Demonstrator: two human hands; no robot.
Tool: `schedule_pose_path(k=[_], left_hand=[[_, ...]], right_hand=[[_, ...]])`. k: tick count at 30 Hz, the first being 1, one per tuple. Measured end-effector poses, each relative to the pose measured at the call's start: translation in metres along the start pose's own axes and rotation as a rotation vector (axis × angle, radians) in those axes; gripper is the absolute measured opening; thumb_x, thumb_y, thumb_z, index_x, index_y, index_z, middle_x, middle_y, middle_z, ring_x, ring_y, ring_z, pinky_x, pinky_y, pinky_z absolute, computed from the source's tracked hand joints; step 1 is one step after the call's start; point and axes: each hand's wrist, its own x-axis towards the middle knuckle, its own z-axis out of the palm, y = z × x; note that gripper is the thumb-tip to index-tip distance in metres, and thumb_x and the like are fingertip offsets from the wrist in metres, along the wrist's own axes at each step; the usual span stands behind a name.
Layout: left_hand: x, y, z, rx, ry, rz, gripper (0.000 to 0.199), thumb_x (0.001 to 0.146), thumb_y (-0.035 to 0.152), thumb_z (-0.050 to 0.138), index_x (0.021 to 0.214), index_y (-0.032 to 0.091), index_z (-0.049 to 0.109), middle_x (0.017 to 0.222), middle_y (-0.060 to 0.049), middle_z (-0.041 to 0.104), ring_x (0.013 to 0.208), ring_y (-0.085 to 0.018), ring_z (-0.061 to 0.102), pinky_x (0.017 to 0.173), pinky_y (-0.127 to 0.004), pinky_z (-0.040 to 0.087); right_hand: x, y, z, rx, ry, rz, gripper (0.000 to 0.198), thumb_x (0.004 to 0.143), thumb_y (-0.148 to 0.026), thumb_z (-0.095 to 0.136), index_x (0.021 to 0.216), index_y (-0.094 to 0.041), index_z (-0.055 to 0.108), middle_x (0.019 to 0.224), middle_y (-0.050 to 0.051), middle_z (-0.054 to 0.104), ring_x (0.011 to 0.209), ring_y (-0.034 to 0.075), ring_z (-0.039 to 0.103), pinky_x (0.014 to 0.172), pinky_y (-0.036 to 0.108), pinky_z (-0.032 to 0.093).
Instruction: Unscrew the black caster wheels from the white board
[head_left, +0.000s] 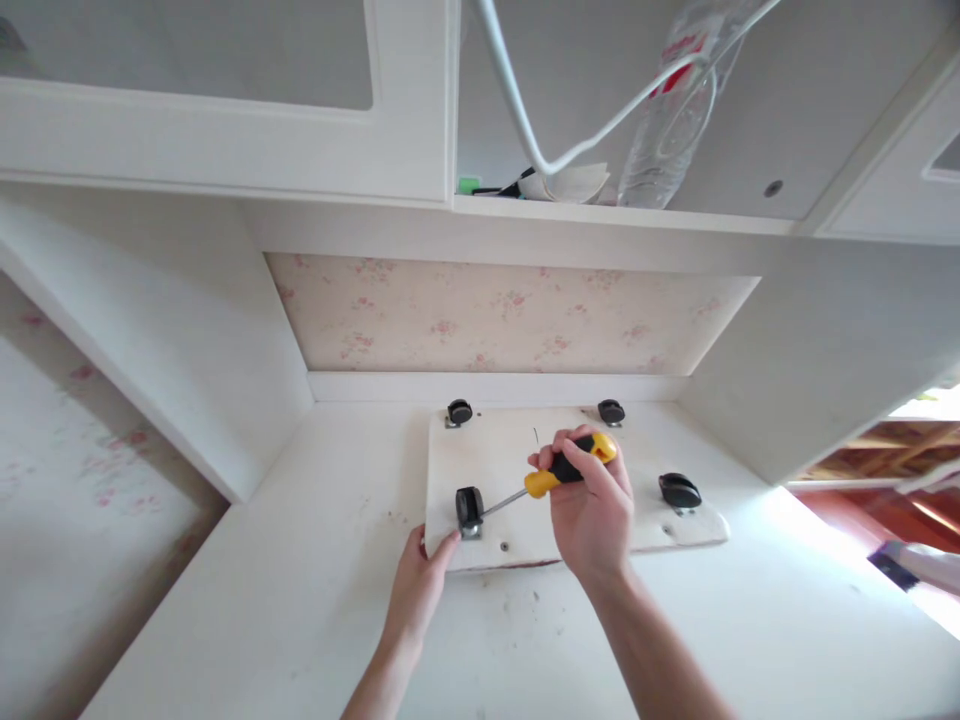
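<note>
A white board (517, 455) lies on the white desktop with black caster wheels near its corners. My right hand (596, 505) is wrapped round a yellow and black screwdriver (541, 483), whose shaft slants down to the left. The screwdriver's tip meets the base of the front left caster (469, 507); the exact contact is too small to make out. At the board's front left corner, my left hand (421, 572) grips the edge, thumb on top beside that caster. The other casters are at the back left (459, 411), back right (610, 411) and front right (680, 490).
Above hangs a white cabinet (225, 150), with a clear plastic bottle (656, 150) and a white cable (517, 95) in its open shelf. Side panels (832, 350) enclose the desktop (337, 560). Small dark specks lie in front of the board. A pale object with a dark end (892, 565) is at far right.
</note>
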Motion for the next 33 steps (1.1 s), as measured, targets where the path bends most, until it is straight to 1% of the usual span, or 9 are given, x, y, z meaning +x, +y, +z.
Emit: schedule_pose_path(k=[2, 4, 8, 11, 16, 19, 25, 30, 33], left_hand=[[0.0, 0.004, 0.001, -0.006, -0.007, -0.003, 0.05, 0.072, 0.048, 0.076, 0.107, 0.013, 0.067, 0.07, -0.005, 0.066, 0.061, -0.021, 0.061, 0.06, -0.03, 0.046], [0.0, 0.005, 0.002, -0.003, -0.002, -0.006, 0.05, 0.072, 0.045, 0.077, 0.108, 0.013, 0.067, 0.074, -0.007, 0.069, 0.069, -0.023, 0.065, 0.067, -0.032, 0.049], [0.003, 0.001, 0.002, 0.006, 0.014, -0.013, 0.05, 0.073, 0.044, 0.076, 0.11, 0.012, 0.066, 0.081, -0.009, 0.072, 0.077, -0.025, 0.067, 0.071, -0.033, 0.05], [0.005, -0.003, 0.003, 0.007, 0.014, -0.014, 0.05, 0.074, 0.044, 0.075, 0.111, 0.013, 0.065, 0.086, -0.01, 0.072, 0.078, -0.025, 0.067, 0.071, -0.033, 0.049], [0.006, -0.004, 0.004, 0.004, 0.01, -0.009, 0.049, 0.074, 0.043, 0.074, 0.111, 0.012, 0.065, 0.085, -0.011, 0.072, 0.073, -0.024, 0.066, 0.067, -0.033, 0.049], [0.006, -0.003, 0.004, 0.006, 0.011, -0.005, 0.047, 0.073, 0.042, 0.075, 0.107, 0.012, 0.066, 0.081, -0.01, 0.071, 0.071, -0.024, 0.065, 0.065, -0.032, 0.048], [0.007, -0.004, 0.003, 0.016, 0.012, 0.004, 0.048, 0.074, 0.043, 0.074, 0.11, 0.012, 0.065, 0.079, -0.01, 0.071, 0.075, -0.026, 0.066, 0.067, -0.034, 0.048], [0.005, -0.003, 0.004, 0.032, 0.002, 0.005, 0.048, 0.074, 0.044, 0.073, 0.11, 0.013, 0.065, 0.079, -0.009, 0.071, 0.073, -0.025, 0.065, 0.067, -0.034, 0.047], [0.006, -0.005, 0.003, 0.049, 0.008, 0.0, 0.048, 0.073, 0.047, 0.073, 0.107, 0.014, 0.066, 0.075, -0.006, 0.068, 0.066, -0.023, 0.062, 0.063, -0.032, 0.045]], right_hand=[[-0.001, 0.002, 0.008, 0.011, -0.025, -0.001, 0.016, 0.078, -0.02, 0.07, 0.086, -0.024, 0.056, 0.08, -0.005, 0.052, 0.059, 0.009, 0.052, 0.059, 0.026, 0.042], [-0.003, 0.0, 0.014, -0.009, -0.039, -0.023, 0.013, 0.082, -0.026, 0.068, 0.081, -0.023, 0.055, 0.073, -0.005, 0.051, 0.052, 0.008, 0.049, 0.051, 0.025, 0.036], [-0.01, -0.014, 0.02, -0.045, -0.091, -0.044, 0.031, 0.088, -0.046, 0.059, 0.069, -0.022, 0.054, 0.061, -0.003, 0.05, 0.043, 0.01, 0.044, 0.043, 0.026, 0.03], [-0.012, -0.014, 0.022, -0.039, -0.131, 0.027, 0.044, 0.09, -0.058, 0.049, 0.066, -0.022, 0.057, 0.058, -0.002, 0.05, 0.042, 0.011, 0.044, 0.042, 0.027, 0.03], [-0.009, 0.014, 0.018, -0.083, -0.118, 0.092, 0.037, 0.089, -0.047, 0.053, 0.063, -0.021, 0.056, 0.056, -0.002, 0.05, 0.04, 0.01, 0.042, 0.041, 0.026, 0.026], [-0.008, 0.024, 0.017, -0.082, -0.106, 0.119, 0.035, 0.087, -0.045, 0.053, 0.062, -0.021, 0.055, 0.055, -0.002, 0.05, 0.04, 0.011, 0.042, 0.04, 0.025, 0.024], [-0.009, 0.023, 0.016, -0.104, -0.098, 0.147, 0.032, 0.085, -0.042, 0.053, 0.061, -0.021, 0.054, 0.054, -0.002, 0.049, 0.039, 0.01, 0.041, 0.04, 0.025, 0.023], [-0.004, 0.025, 0.014, -0.119, -0.154, 0.151, 0.031, 0.084, -0.043, 0.051, 0.062, -0.021, 0.053, 0.055, -0.003, 0.049, 0.04, 0.011, 0.042, 0.041, 0.025, 0.026], [0.004, 0.025, 0.017, -0.154, -0.212, 0.202, 0.03, 0.085, -0.042, 0.051, 0.063, -0.021, 0.052, 0.056, -0.003, 0.049, 0.042, 0.012, 0.043, 0.042, 0.026, 0.029]])
